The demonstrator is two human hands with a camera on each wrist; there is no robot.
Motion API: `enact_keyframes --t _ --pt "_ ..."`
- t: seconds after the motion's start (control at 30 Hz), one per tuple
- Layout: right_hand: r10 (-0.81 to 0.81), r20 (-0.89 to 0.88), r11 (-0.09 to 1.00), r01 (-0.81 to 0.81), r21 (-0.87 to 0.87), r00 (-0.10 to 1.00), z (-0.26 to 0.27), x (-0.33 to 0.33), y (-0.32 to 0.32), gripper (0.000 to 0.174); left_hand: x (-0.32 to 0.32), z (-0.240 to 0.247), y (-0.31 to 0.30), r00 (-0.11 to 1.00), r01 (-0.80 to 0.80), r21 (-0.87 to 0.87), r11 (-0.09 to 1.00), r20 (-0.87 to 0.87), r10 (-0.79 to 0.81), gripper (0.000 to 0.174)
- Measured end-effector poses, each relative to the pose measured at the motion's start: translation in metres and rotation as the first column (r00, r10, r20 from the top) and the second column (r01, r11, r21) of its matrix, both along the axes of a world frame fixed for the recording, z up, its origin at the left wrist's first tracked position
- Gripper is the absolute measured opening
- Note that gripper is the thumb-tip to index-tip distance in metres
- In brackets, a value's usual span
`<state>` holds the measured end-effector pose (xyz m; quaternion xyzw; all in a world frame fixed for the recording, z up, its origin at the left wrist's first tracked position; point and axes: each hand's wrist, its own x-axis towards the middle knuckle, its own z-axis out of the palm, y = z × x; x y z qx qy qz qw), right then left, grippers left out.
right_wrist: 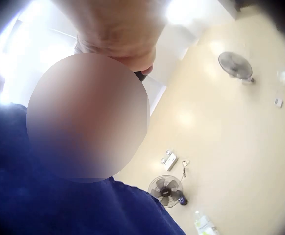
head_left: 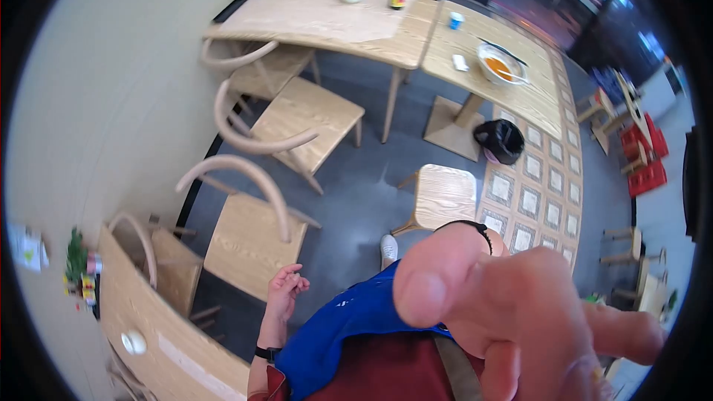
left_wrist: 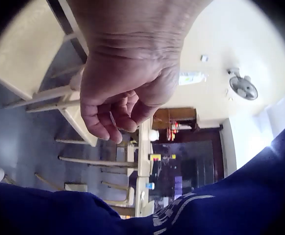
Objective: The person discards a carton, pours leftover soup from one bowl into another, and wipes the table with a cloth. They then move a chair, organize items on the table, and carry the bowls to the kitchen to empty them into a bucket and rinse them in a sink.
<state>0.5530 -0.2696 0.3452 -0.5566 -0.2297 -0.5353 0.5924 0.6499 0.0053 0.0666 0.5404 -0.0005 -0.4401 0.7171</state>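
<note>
My right hand [head_left: 520,304] is raised very close to the head camera, large and out of focus, its fingers apart and partly bent. In the right wrist view the wrist [right_wrist: 120,39] shows above a blurred round patch that hides most of that hand; a small dark piece [right_wrist: 141,76] shows at its edge. My left hand [head_left: 287,284] hangs in the air beside a wooden chair [head_left: 249,260], with a dark band [head_left: 269,354] on the wrist. The left wrist view shows its fingers [left_wrist: 100,129] loosely curled with nothing in them.
Ahead stands a table [head_left: 445,67] with a bowl [head_left: 501,67] of orange soup, a blue cup [head_left: 455,21] and a white napkin [head_left: 460,64]. A stool [head_left: 445,197] and a black-lined bin [head_left: 499,141] are on the floor. More chairs and tables line the left wall.
</note>
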Motion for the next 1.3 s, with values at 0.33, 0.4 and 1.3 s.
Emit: enact_keyframes --t 0.33,0.4,1.3 --pt "-0.283 -0.259 0.875 0.359 0.324 0.923 -0.062 -0.076 -0.2 0.044 0.036 0.037 -0.224 0.843 0.521 0.018 0.853 0.144 -0.518 0.025" --pt "-0.253 -0.508 0.646 0.534 0.545 0.824 -0.122 -0.102 -0.248 0.028 0.039 0.039 -0.258 0.82 0.56 0.028 0.828 0.124 -0.559 0.025" --pt "-0.669 -0.072 0.05 0.052 -0.997 -0.74 -0.231 -0.009 -0.664 0.011 0.074 -0.009 -0.825 0.477 0.802 -0.319 0.506 -0.169 -0.862 0.07"
